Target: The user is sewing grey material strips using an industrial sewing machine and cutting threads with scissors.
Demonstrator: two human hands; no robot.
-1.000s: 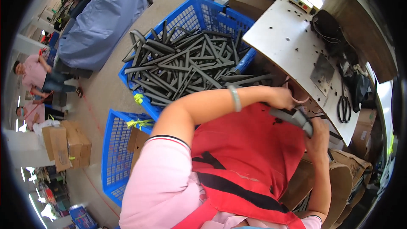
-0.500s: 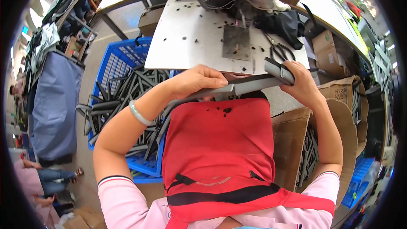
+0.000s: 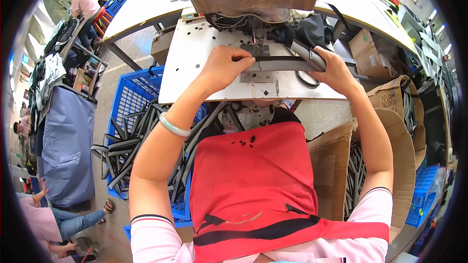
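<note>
A grey-and-black padded strip (image 3: 281, 64) stretches level between my two hands, over the metal plate (image 3: 255, 77) of a sewing machine (image 3: 249, 22). My left hand (image 3: 222, 69) pinches its left end between thumb and fingertips. On the right, the fingers of my right hand (image 3: 336, 72) wrap around the strip, together with another folded grey piece (image 3: 307, 53) that sticks up at a slant. The strip partly covers the machine plate. Black-handled scissors (image 3: 308, 82) lie by my right hand, mostly hidden behind it and the strip.
Many similar strips fill a blue crate (image 3: 117, 117) on the left. Cardboard boxes (image 3: 334, 165) with more strips stand at right. Black scraps dot the white table (image 3: 187, 63), and black cloth (image 3: 312, 31) lies behind my right hand. Other people (image 3: 46, 221) sit at far left.
Both hands have moved forward with the strip, from the table's near edge to over the machine plate. My left hand has also raised its end.
</note>
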